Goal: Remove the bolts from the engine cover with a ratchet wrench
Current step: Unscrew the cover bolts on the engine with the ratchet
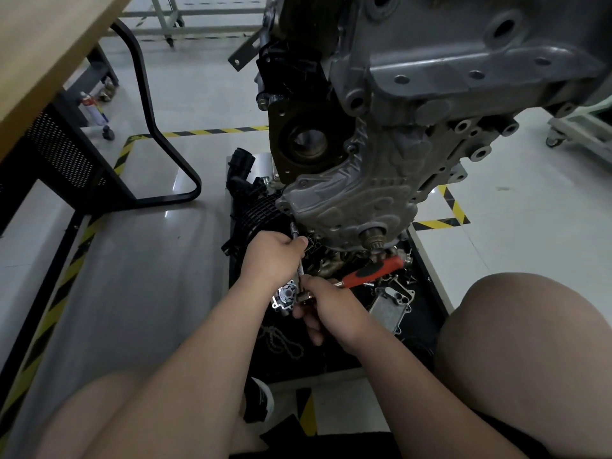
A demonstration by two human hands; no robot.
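The grey cast engine cover (pixel 351 200) hangs at the low end of the engine block, with a bolt head (pixel 304 184) showing at its upper left corner. A ratchet wrench with an orange and black handle (pixel 374 268) points right. Its long metal extension bar (pixel 299 256) runs up to the cover's lower left edge. My left hand (pixel 273 256) is closed around the upper part of the bar. My right hand (pixel 326 308) grips the ratchet head at the bar's lower end. The socket tip is hidden behind my left fingers.
A black tray (pixel 427 270) under the engine holds loose parts, among them a silver pump housing (pixel 284 298), a chain (pixel 281 342) and a finned cooler (pixel 390 309). A wooden table with a black leg (pixel 159 134) stands left. My bare knees frame the bottom.
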